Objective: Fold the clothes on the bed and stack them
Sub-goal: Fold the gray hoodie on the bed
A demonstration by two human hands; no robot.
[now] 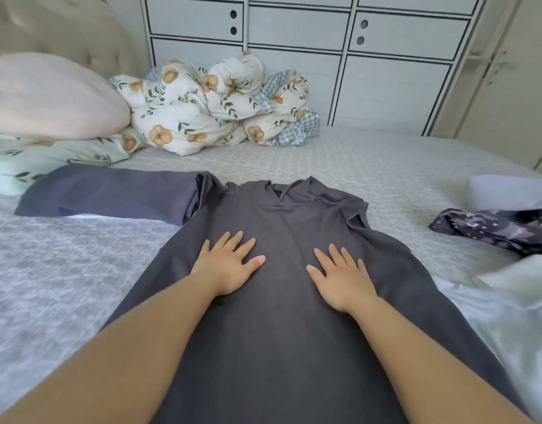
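A dark grey long-sleeved garment (282, 316) lies spread flat on the bed (64, 286), neck end pointing away from me. Its left sleeve (110, 194) stretches out straight to the left; the right sleeve is bunched near the shoulder. My left hand (228, 264) presses flat on the chest area, fingers spread. My right hand (340, 275) presses flat beside it, a little to the right, fingers spread too. Neither hand grips the fabric.
A dark patterned cloth (493, 229) and pale blue clothes (508, 192) lie at the right. A floral duvet (214, 108) is heaped at the back, next to a pink pillow (49, 99). White drawers (386, 71) stand behind the bed.
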